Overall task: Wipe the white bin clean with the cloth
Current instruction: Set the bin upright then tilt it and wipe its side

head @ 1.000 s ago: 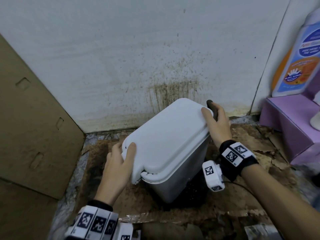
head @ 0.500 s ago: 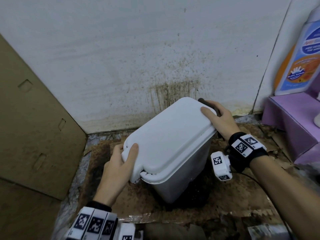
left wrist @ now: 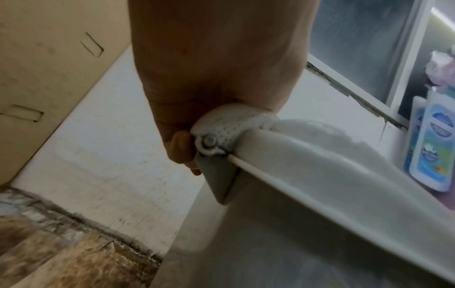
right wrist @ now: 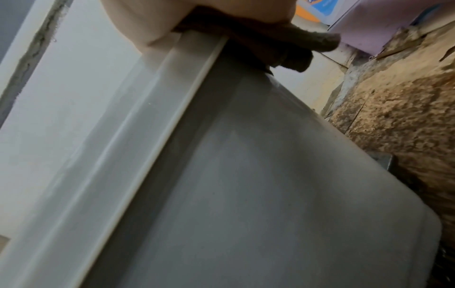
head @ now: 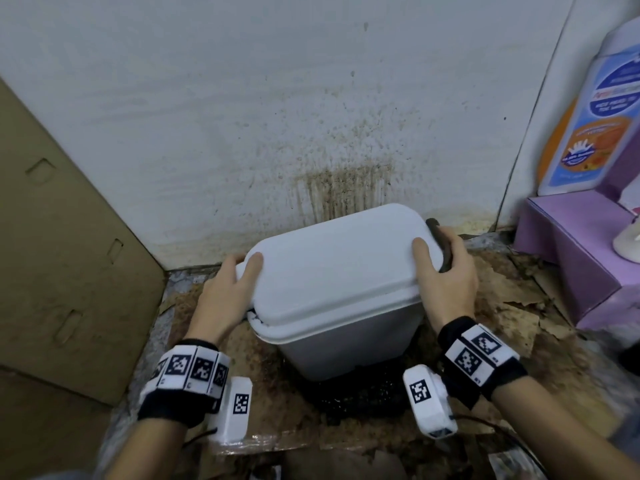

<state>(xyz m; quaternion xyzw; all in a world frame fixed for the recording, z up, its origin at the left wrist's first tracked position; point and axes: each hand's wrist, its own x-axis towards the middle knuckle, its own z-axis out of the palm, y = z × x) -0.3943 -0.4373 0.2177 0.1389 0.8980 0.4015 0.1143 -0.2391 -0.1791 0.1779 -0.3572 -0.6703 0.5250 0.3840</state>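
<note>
Brown, dirty cardboard point(head: 277, 393) covers the floor under the white bin point(head: 346, 341), which stands just before the stained wall point(head: 339, 188). Nearest, the left hand point(head: 225, 296) grips the lid's left end; the right hand point(head: 446, 282) grips the right end, with the dark cloth point(right wrist: 283, 50) pressed against the rim. I judge the bin is being positioned; next, wiping needs one hand free.

A white wall point(head: 207, 98) rises behind, streaked with brown drip stains point(head: 341, 188) low down. A cardboard panel point(head: 62, 258) leans at the left. The floor point(head: 519, 306) is covered with torn, dirty brown paper. A frosted window point(left wrist: 364, 42) shows in the left wrist view.
</note>
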